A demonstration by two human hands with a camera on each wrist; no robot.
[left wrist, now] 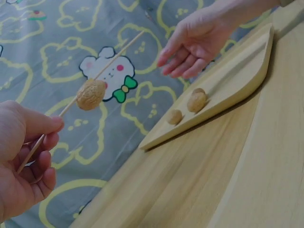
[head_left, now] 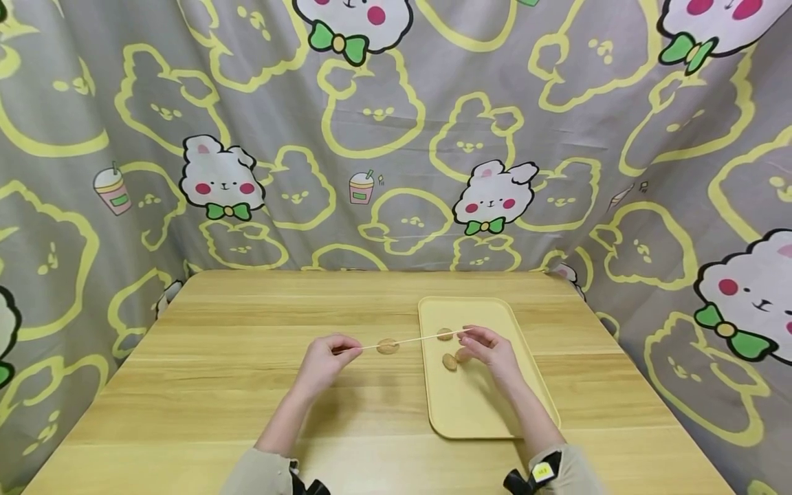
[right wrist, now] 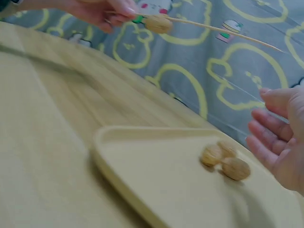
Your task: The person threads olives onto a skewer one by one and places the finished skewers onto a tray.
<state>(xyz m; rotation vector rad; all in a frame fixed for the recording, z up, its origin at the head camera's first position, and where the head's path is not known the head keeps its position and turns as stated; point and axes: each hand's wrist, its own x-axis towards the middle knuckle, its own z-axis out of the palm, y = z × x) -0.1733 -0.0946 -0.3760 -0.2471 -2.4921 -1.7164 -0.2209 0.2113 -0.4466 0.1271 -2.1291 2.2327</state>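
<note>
Pinching a thin, straight, pale wooden skewer [left wrist: 118,53], the left hand [head_left: 326,361] holds it aslant above the smooth wood-grain table [head_left: 204,392]. A tan, oval, wrinkled walnut-like ball [left wrist: 90,94] appears threaded on the skewer, just beyond the thumb and fingertips. The right hand [head_left: 495,357] holds nothing, its fingers loosely bent and the thumb spread from them, near the skewer's far end. Below it, three more rough, rounded tan balls [right wrist: 236,168] lie close together on a pale yellow rectangular tray [head_left: 476,409] with rounded corners and a low raised rim.

From the head, the skewer's tip seems to meet the right fingers; both wrist views show a gap there. The left wrist view alone shows the skewer's near end crossing the palm, under the thumb.
</note>
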